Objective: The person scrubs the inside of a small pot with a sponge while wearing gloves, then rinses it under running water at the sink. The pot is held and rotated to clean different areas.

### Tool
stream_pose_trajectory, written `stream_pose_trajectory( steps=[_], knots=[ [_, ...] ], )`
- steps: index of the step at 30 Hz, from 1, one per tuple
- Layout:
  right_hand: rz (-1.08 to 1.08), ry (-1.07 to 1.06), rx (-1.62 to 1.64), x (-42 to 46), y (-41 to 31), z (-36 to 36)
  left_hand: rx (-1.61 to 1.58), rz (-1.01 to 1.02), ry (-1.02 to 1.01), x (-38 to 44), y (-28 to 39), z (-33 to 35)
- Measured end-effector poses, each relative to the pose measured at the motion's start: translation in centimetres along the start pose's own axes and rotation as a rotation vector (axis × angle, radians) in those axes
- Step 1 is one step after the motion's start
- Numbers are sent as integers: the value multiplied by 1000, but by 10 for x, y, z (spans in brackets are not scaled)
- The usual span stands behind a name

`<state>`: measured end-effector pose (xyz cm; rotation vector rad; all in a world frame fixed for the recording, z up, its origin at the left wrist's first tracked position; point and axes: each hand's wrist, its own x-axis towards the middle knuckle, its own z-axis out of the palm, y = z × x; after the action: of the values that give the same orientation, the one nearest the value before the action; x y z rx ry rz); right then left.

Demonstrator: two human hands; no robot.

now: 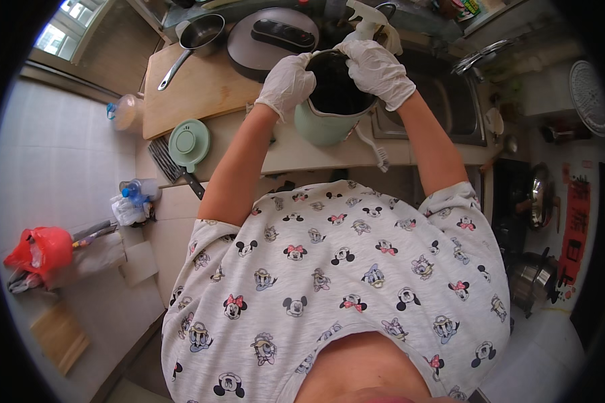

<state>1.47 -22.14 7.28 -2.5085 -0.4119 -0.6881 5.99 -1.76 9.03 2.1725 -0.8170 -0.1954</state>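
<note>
Both hands wear thin white gloves. My left hand (288, 83) grips the rim of a pale green bin (320, 126) on its left side, and my right hand (378, 70) grips the rim at the back right. A black bag lines the inside of the bin, which stands upright at the counter's edge. Just right of it lies a white brush (380, 156), bristles toward the front edge. Behind my right hand is a white spray bottle (365, 20). Left of my left forearm, a round green lid (185, 143) overlaps the blade of a black-handled cleaver (169, 161).
A small saucepan (202, 38) sits on the wooden cutting board (196, 95), beside a round lidded electric appliance (252, 48). At right are the steel sink (459, 121), its faucet (484, 55) and a steel pot (532, 282). Plastic bottles (138, 191) and a red bag (45, 249) are left.
</note>
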Motion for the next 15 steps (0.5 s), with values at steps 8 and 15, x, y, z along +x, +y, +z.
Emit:
stream_pose_trajectory(
  steps=[8,15],
  knots=[
    [186,-115,-118,12,-5,-12,106,15,68,14,-1,18],
    [512,355,-38,-51,-4,0,174,27,195,11,16,35]
  ],
)
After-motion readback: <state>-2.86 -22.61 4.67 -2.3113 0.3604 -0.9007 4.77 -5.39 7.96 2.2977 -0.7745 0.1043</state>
